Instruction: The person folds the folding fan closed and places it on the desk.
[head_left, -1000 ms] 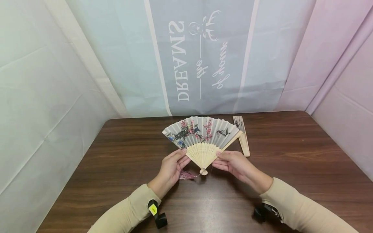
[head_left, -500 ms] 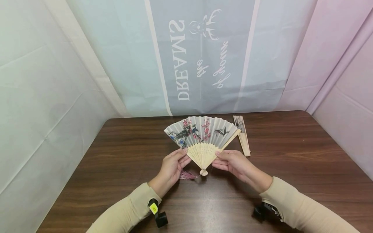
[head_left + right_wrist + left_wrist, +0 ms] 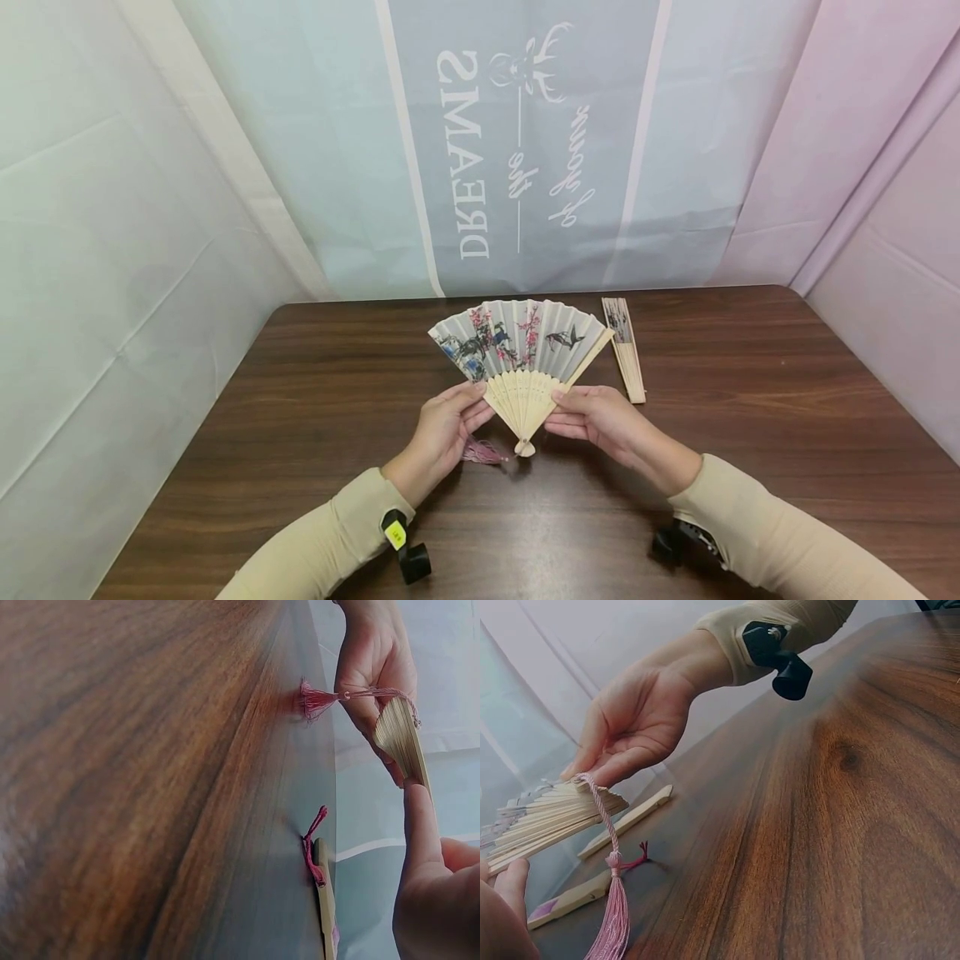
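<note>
A folding fan (image 3: pixel 521 342) with pale ribs and a silk leaf painted with blossoms and birds is spread between both hands, in the middle of the head view. My left hand (image 3: pixel 448 421) pinches its left edge stick, thumb on top and fingers underneath. On the right edge stick, my right hand (image 3: pixel 607 421) has the same kind of pinch. A pink tassel (image 3: pixel 611 911) hangs by a cord from the fan's pivot end. The left wrist view shows the stacked ribs (image 3: pixel 547 814) edge-on, above the table.
A second fan, folded (image 3: pixel 626 354), lies on the dark wooden table (image 3: pixel 750 400) just beyond my right hand, with a dark pink cord (image 3: pixel 311 855) at its end. Printed cloth (image 3: pixel 525 167) hangs behind the table's far edge, and pale sheets stand at both sides.
The spread fan has become slightly narrower, its left and right edges drawing inward. Both hands keep their pinch and have hardly moved. The folded fan lies where it was.
</note>
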The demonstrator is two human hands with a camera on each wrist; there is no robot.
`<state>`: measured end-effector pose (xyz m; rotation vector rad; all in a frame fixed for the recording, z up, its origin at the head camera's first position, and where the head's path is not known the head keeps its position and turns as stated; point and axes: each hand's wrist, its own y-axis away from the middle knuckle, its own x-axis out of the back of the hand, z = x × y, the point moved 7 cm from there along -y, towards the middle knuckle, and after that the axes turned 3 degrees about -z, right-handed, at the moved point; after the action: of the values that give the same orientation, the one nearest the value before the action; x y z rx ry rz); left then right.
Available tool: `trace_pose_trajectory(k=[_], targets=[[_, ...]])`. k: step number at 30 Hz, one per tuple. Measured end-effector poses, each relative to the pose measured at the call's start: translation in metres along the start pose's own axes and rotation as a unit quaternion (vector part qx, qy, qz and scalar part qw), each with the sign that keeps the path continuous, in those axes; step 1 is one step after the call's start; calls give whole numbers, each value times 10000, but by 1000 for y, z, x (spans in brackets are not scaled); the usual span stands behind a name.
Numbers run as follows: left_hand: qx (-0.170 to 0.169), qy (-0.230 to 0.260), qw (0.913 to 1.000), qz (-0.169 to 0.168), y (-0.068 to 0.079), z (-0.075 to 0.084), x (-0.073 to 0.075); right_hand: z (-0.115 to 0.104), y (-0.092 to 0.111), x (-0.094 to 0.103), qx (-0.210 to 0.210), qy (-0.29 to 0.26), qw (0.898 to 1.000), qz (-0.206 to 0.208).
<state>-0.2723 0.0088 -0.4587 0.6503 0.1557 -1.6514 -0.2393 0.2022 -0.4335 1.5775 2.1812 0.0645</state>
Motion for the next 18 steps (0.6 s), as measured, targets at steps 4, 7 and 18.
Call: trace_pose_trajectory(k=[4, 7, 18], targets=[[-28, 0, 10000, 6, 0, 0, 0, 0, 0, 0, 16, 28, 10000, -23], [-22, -8, 10000, 5, 0, 0, 0, 0, 0, -1, 7, 56, 10000, -44], [-20, -155, 9999, 16, -1, -1, 0, 3, -1, -1, -15, 85, 9999, -86]])
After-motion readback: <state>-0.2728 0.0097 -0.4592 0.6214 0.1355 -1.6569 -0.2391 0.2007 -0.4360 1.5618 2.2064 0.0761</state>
